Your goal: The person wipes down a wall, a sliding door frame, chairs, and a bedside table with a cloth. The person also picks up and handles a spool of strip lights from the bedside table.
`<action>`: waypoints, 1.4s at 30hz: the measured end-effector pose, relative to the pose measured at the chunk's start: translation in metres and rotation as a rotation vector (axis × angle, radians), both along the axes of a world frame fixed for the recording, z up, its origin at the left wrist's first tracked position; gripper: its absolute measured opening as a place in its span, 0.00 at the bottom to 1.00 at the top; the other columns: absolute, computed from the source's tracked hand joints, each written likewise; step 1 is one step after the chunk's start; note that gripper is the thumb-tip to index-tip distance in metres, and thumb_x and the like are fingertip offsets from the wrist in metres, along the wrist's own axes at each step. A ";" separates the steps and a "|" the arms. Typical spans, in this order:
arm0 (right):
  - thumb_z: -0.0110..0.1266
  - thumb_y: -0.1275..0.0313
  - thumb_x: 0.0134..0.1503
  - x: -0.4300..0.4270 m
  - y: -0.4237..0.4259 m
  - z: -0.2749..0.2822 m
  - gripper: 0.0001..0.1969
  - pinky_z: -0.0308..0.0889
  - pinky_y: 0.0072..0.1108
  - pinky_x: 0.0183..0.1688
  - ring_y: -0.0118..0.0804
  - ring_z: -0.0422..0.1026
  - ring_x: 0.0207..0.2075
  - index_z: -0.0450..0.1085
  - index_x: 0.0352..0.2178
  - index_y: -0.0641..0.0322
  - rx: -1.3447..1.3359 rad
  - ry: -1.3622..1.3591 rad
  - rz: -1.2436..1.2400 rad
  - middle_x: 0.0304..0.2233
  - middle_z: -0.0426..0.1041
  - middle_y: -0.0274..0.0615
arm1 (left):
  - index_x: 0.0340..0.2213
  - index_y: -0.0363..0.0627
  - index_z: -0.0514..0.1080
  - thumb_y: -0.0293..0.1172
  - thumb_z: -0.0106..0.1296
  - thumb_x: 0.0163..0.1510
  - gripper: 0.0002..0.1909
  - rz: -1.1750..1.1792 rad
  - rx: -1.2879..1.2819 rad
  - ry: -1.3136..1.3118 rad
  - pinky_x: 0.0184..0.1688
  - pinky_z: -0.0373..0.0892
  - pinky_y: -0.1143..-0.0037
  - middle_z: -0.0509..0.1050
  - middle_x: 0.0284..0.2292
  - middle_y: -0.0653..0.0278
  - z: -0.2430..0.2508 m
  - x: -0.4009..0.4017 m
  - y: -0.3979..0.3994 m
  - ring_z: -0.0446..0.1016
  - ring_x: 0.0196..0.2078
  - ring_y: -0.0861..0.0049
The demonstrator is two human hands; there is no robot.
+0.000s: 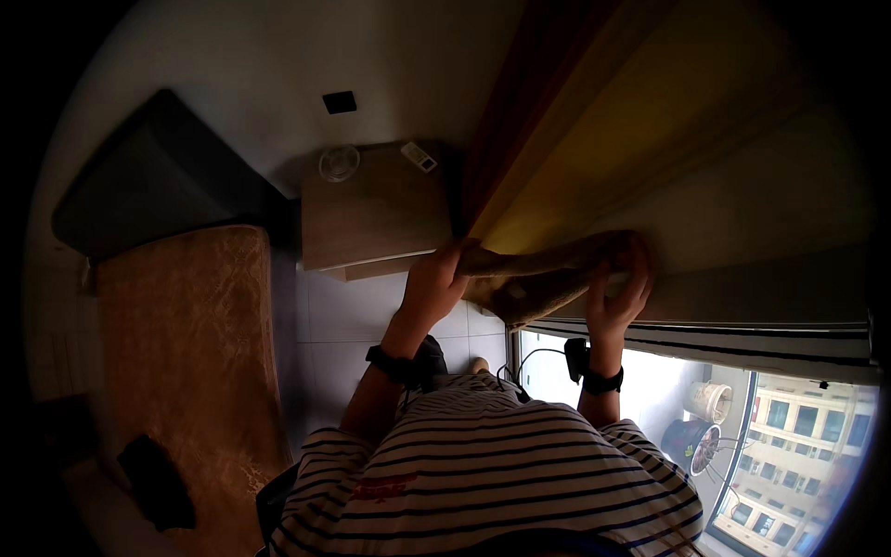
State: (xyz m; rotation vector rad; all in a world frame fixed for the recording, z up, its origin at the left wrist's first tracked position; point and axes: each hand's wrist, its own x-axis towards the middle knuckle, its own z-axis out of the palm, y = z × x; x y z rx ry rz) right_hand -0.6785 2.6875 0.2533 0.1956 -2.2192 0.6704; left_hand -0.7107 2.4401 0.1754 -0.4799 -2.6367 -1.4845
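Observation:
Between my two hands hangs a brown cloth (536, 299), folded or bunched, with a thick upper edge and a sagging lower part. My left hand (435, 278) grips its left end in front of the nightstand. The cloth's right end is in my right hand (621, 285), its fingers curled over the edge near the wall. Each wrist wears a black strap with a device on it. Behind the cloth, a yellow curtain or panel (557, 188) with a dark reddish edge rises; the dim light leaves its material unclear.
A wooden nightstand (379, 209) holds a clear round dish (339, 163) and a white remote control (418, 157). At left lie a bare brown mattress (188, 348), a dark grey headboard (160, 181) and a black item (156, 480). Buckets (708, 402) stand by the window at right.

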 end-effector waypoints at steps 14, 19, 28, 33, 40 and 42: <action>0.60 0.70 0.48 -0.134 -0.025 -0.023 0.46 0.42 0.31 0.61 0.49 0.47 0.61 0.36 0.59 0.69 -0.463 -0.255 -0.280 0.59 0.45 0.58 | 0.57 0.46 0.53 0.19 0.46 0.40 0.39 -0.340 0.631 -0.094 0.51 0.64 0.70 0.61 0.54 0.50 0.051 -0.163 0.076 0.64 0.53 0.61; 0.57 0.67 0.51 -0.152 -0.028 -0.049 0.38 0.51 0.30 0.58 0.43 0.56 0.56 0.45 0.56 0.71 -0.880 -0.483 -0.144 0.54 0.55 0.52 | 0.47 0.38 0.63 0.23 0.50 0.45 0.25 -0.559 0.497 -0.421 0.44 0.68 0.76 0.73 0.38 0.53 0.031 -0.181 0.065 0.73 0.41 0.72; 0.56 0.60 0.52 -0.185 -0.050 -0.157 0.33 0.66 0.30 0.49 0.41 0.67 0.46 0.50 0.52 0.67 -0.944 -0.063 0.066 0.49 0.61 0.51 | 0.35 0.42 0.67 0.33 0.51 0.45 0.14 -0.495 0.467 -0.133 0.33 0.69 0.75 0.74 0.30 0.57 0.026 -0.225 0.035 0.75 0.32 0.66; 0.60 0.67 0.49 -0.198 -0.074 -0.178 0.35 0.63 0.36 0.50 0.44 0.64 0.48 0.48 0.54 0.58 -0.959 -0.086 -0.017 0.50 0.58 0.50 | 0.32 0.39 0.66 0.32 0.55 0.45 0.13 -0.478 0.572 -0.161 0.29 0.68 0.75 0.73 0.26 0.55 0.029 -0.249 -0.004 0.75 0.29 0.66; 0.66 0.64 0.42 -0.152 -0.123 -0.171 0.41 0.70 0.35 0.41 0.47 0.71 0.42 0.47 0.52 0.61 0.035 0.224 -0.239 0.46 0.64 0.53 | 0.34 0.40 0.65 0.28 0.51 0.49 0.10 -0.737 0.663 -0.268 0.35 0.67 0.74 0.72 0.29 0.56 0.030 -0.230 -0.051 0.73 0.34 0.65; 0.63 0.62 0.45 -0.144 -0.153 -0.175 0.39 0.70 0.35 0.40 0.45 0.71 0.41 0.48 0.51 0.62 -0.017 0.214 -0.325 0.45 0.65 0.52 | 0.34 0.40 0.65 0.28 0.51 0.49 0.10 -0.842 0.645 -0.299 0.35 0.67 0.73 0.72 0.30 0.55 0.031 -0.232 -0.074 0.73 0.34 0.64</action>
